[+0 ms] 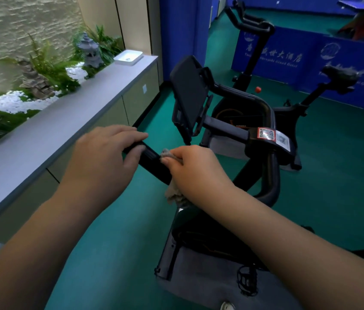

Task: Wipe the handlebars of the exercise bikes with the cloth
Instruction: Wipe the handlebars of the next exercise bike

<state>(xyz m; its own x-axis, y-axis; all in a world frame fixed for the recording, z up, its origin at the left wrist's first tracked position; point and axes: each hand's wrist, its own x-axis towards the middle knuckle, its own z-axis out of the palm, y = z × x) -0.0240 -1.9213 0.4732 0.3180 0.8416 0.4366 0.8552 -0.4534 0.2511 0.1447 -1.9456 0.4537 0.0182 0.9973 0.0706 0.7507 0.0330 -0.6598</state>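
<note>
Grey cloth (173,193) bunched in my right hand (195,171) rubs the handlebar (152,161) mid-frame; my left hand (107,153) grips its end. Second bike's bars (249,22), upper right, apparently remain unwiped.

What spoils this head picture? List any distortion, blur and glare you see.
Head view: wide-angle bend curves the counter and swells both forearms; the far bikes and blue banner are soft; the garden wall at upper left is washed out by bright light; the left hand, right hand and cloth on the handlebar are reasonably sharp.
</note>
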